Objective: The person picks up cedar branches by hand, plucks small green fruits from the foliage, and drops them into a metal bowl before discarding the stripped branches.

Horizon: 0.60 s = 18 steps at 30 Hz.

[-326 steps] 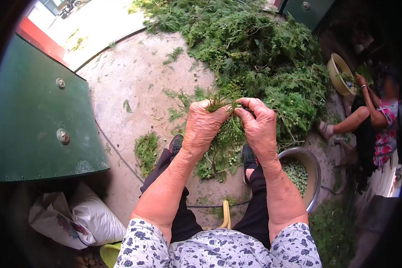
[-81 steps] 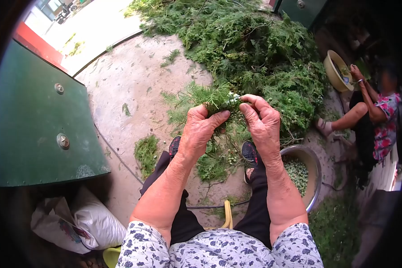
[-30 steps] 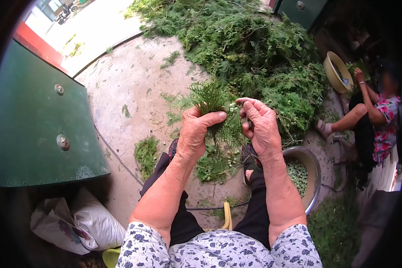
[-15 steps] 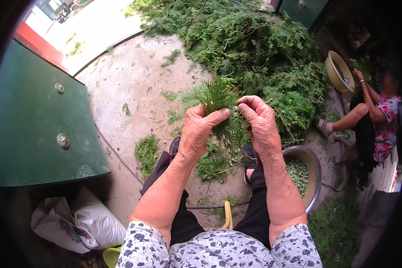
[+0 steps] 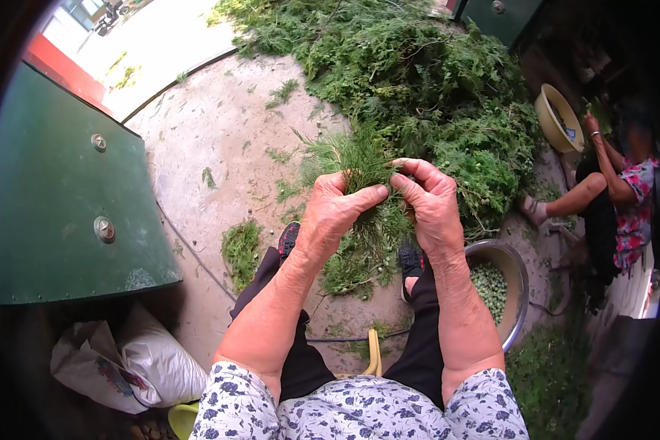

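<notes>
So, left hand (image 5: 330,213) closed round a sprig (image 5: 370,158), right hand (image 5: 431,198) pinching its edge — littered floor (image 5: 191,176) below, green panel (image 5: 59,198) alongside

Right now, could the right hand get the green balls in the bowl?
Probably yes: the green balls show in the open bowl nearby, though the right hand is up at the sprig.

Your left hand (image 5: 328,211) clasping a green sprig (image 5: 368,155), your right hand (image 5: 434,205) at its edge, branch pile (image 5: 433,81) beyond both, basin (image 5: 521,279) below right of your right hand.
</notes>
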### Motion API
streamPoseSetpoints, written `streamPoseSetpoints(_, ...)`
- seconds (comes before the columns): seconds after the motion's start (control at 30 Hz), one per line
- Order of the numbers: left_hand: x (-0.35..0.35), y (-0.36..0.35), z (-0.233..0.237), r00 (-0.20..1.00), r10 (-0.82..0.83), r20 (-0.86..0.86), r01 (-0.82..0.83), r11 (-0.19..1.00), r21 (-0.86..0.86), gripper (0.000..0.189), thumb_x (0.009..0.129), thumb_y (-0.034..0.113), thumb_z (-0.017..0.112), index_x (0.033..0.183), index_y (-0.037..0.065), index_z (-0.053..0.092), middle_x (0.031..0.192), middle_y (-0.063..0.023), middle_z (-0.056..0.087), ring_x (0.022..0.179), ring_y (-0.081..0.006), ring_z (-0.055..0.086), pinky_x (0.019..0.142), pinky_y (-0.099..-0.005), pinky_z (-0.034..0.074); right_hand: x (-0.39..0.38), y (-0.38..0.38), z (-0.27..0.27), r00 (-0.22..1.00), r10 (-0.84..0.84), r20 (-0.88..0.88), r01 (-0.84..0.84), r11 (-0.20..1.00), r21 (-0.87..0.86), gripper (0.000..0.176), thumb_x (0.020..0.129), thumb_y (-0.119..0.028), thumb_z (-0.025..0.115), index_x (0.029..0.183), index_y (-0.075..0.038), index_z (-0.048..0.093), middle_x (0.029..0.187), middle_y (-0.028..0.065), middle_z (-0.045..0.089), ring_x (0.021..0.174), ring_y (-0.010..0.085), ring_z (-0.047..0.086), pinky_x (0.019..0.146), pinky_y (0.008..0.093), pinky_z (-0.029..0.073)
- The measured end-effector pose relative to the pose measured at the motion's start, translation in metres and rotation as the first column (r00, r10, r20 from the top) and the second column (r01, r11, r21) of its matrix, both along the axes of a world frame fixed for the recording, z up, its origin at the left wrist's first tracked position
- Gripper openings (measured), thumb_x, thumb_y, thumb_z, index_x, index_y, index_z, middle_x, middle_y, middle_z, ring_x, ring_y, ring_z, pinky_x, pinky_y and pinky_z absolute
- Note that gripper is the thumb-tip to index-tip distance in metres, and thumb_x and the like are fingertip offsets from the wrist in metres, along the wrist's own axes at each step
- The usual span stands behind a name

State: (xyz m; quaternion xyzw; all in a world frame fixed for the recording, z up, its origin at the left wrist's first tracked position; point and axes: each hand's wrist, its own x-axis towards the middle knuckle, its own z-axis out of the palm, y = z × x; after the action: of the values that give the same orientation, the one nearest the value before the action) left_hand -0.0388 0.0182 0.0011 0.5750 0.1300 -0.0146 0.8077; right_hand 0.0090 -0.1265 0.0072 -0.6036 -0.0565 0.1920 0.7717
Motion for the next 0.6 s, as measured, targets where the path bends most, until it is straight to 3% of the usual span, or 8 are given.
streamPoseSetpoints(0.07, 0.000, 0.000, -0.003, 1.000, -0.029, 0.008, 0.028, 0.999, 0.041, 0.018, 0.075, 0.009, 0.066, 0.093, 0.003, 0.066, 0.078, 0.0019, 0.063, 0.067, -0.0042, 0.054, 0.061, -0.0198, 0.044, 0.001, 0.000, -0.001, 0.999, 0.018, 0.029, -0.017, 0.998, -0.057, 0.019, 0.082, -0.007, 0.062, 0.100, -0.003, 0.060, 0.077, -0.0045, 0.057, 0.060, -0.0004, 0.046, 0.050, 0.0145, 0.038)
streamPoseSetpoints(0.13, 0.001, 0.000, -0.005, 0.996, -0.024, 0.083, 0.017, 0.997, 0.080, 0.017, 0.075, 0.007, 0.067, 0.092, 0.004, 0.066, 0.079, -0.0014, 0.064, 0.068, -0.0074, 0.057, 0.063, -0.0235, 0.047, 0.003, 0.000, -0.002, 0.979, 0.071, 0.194, -0.037, 0.984, -0.174, 0.018, 0.083, -0.009, 0.060, 0.099, -0.003, 0.061, 0.075, -0.0050, 0.057, 0.058, -0.0006, 0.045, 0.050, 0.0146, 0.037)
streamPoseSetpoints(0.27, 0.000, 0.003, -0.003, 0.996, -0.054, 0.070, 0.042, 0.986, 0.164, 0.016, 0.075, 0.005, 0.066, 0.091, 0.002, 0.066, 0.080, -0.0019, 0.065, 0.068, -0.0086, 0.058, 0.061, -0.0239, 0.048, 0.001, 0.000, 0.001, 0.983, 0.104, 0.149, -0.072, 0.976, -0.204, 0.015, 0.084, -0.011, 0.060, 0.097, -0.003, 0.060, 0.073, -0.0049, 0.057, 0.057, 0.0003, 0.046, 0.049, 0.0153, 0.038)
streamPoseSetpoints(0.33, -0.001, 0.005, 0.000, 0.998, -0.034, 0.044, 0.037, 0.997, -0.067, 0.014, 0.074, 0.004, 0.065, 0.088, 0.002, 0.067, 0.079, 0.0003, 0.064, 0.068, -0.0059, 0.056, 0.062, -0.0215, 0.045, 0.004, -0.005, -0.006, 0.973, 0.122, -0.194, -0.103, 0.989, 0.106, 0.012, 0.085, -0.012, 0.058, 0.094, -0.003, 0.058, 0.075, -0.0029, 0.057, 0.057, 0.0023, 0.048, 0.047, 0.0162, 0.037)
streamPoseSetpoints(0.37, 0.000, 0.005, -0.002, 0.998, -0.035, 0.044, 0.037, 0.997, -0.066, 0.014, 0.074, 0.004, 0.065, 0.088, 0.002, 0.067, 0.079, 0.0003, 0.064, 0.068, -0.0059, 0.056, 0.062, -0.0215, 0.045, 0.004, -0.005, -0.008, 0.974, 0.122, -0.193, -0.102, 0.989, 0.106, 0.012, 0.085, -0.012, 0.058, 0.094, -0.003, 0.058, 0.075, -0.0029, 0.057, 0.057, 0.0023, 0.048, 0.047, 0.0162, 0.037)
streamPoseSetpoints(0.47, 0.002, 0.004, -0.006, 1.000, 0.023, 0.018, -0.019, 0.981, -0.196, 0.014, 0.073, 0.002, 0.065, 0.086, 0.002, 0.067, 0.078, -0.0007, 0.065, 0.068, -0.0075, 0.057, 0.064, -0.0219, 0.045, 0.006, -0.005, -0.019, 0.913, 0.243, -0.329, -0.032, 0.844, 0.535, 0.010, 0.088, -0.011, 0.053, 0.096, -0.004, 0.053, 0.085, 0.0027, 0.058, 0.062, 0.0058, 0.051, 0.045, 0.0175, 0.035)
streamPoseSetpoints(0.6, 0.003, 0.001, -0.009, 0.997, 0.077, 0.002, -0.074, 0.964, -0.256, 0.011, 0.075, 0.003, 0.065, 0.086, 0.003, 0.066, 0.078, -0.0008, 0.065, 0.069, -0.0080, 0.057, 0.066, -0.0224, 0.045, 0.005, -0.003, -0.002, 0.969, 0.097, -0.227, -0.011, 0.936, 0.352, 0.017, 0.084, -0.008, 0.055, 0.100, -0.004, 0.052, 0.091, 0.0045, 0.058, 0.065, 0.0066, 0.052, 0.050, 0.0165, 0.038)
